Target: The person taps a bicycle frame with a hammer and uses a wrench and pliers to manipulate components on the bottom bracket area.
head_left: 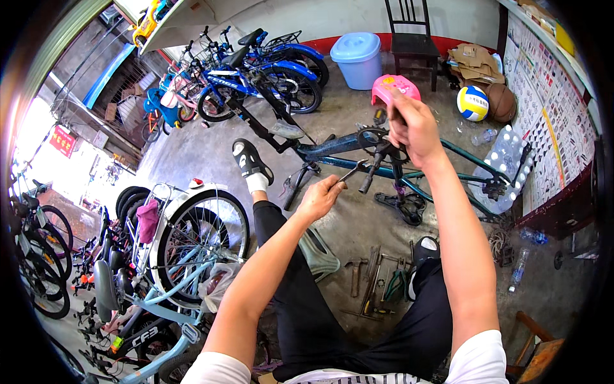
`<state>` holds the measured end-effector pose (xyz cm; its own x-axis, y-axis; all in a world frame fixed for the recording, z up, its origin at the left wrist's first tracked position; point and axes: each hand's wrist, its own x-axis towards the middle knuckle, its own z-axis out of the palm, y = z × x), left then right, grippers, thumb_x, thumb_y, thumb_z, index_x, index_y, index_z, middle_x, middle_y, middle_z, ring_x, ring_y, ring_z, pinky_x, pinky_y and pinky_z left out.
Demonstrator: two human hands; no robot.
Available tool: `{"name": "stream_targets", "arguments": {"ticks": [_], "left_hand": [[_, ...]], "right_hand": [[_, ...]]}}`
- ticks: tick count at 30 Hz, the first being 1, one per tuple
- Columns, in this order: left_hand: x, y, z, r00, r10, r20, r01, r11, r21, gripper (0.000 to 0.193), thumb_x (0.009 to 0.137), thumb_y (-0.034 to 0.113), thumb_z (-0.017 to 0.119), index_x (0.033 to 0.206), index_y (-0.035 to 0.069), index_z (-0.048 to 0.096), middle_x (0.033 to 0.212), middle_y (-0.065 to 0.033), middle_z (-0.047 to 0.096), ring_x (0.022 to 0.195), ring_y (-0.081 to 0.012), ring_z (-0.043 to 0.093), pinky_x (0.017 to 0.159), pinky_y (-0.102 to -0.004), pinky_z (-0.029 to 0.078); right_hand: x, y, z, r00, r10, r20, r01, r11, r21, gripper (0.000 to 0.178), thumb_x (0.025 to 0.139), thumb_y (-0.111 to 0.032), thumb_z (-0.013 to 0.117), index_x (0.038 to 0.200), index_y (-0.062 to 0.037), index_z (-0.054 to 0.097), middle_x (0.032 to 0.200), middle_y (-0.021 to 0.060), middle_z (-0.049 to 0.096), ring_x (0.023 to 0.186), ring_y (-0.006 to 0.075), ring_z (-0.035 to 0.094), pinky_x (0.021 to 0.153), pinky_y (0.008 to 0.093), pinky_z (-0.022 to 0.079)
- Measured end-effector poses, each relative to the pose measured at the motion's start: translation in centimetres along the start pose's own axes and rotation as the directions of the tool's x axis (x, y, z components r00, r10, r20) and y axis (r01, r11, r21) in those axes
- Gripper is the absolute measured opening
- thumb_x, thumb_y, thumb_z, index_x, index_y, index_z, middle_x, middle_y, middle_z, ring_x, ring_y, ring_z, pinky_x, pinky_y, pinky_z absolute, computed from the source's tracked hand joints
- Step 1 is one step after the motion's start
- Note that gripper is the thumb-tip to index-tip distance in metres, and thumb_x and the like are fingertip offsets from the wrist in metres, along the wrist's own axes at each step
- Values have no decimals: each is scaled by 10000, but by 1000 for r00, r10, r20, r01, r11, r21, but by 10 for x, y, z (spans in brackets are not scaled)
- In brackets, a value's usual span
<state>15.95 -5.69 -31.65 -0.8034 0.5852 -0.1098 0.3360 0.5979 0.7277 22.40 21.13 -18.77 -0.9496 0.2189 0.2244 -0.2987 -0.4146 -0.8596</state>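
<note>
Crank (375, 169) is mounted on the frame (339, 146) ahead, wheelless at its right end; work appears unfinished, left hand (320, 198) gripping a wrench (352, 171) at the crank, right hand (416, 131) curled, hold unclear.

1. Bicycle frame (332, 146): landmark, mid-floor (361, 217).
2. Bucket (358, 66), chair (414, 46): behind frame.
3. Volleyball (472, 104), basketball (501, 102): behind frame's right end, side by side.
4. Bottles (506, 153): beside frame's right end.
5. Parked bicycle (160, 311): left of and before frame.
6. Hammer (355, 281), pliers (389, 288): on floor before frame.
</note>
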Motion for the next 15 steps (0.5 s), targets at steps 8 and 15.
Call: {"name": "stream_targets", "arguments": {"ticks": [8, 15], "left_hand": [[35, -18, 7, 975, 90, 202, -64, 990, -129, 246, 1082, 252, 539, 1150, 55, 668, 866, -21, 595, 814, -142, 581, 791, -314, 495], [72, -31, 33, 911, 199, 361, -109, 961, -254, 265, 1083, 254, 550, 1192, 44, 670, 948, -22, 672, 897, -128, 618, 832, -299, 499]], "right_hand": [[-10, 11, -12, 1000, -22, 12, 21, 991, 130, 445, 1050, -414, 599, 727, -109, 567, 506, -84, 304, 410, 46, 228, 424, 258, 188], [-10, 6, -6, 1000, -5, -31, 7, 997, 82, 481, 1065, -422, 555, 707, -102, 518, 492, -53, 281, 400, 76, 237, 423, 273, 200]]}}
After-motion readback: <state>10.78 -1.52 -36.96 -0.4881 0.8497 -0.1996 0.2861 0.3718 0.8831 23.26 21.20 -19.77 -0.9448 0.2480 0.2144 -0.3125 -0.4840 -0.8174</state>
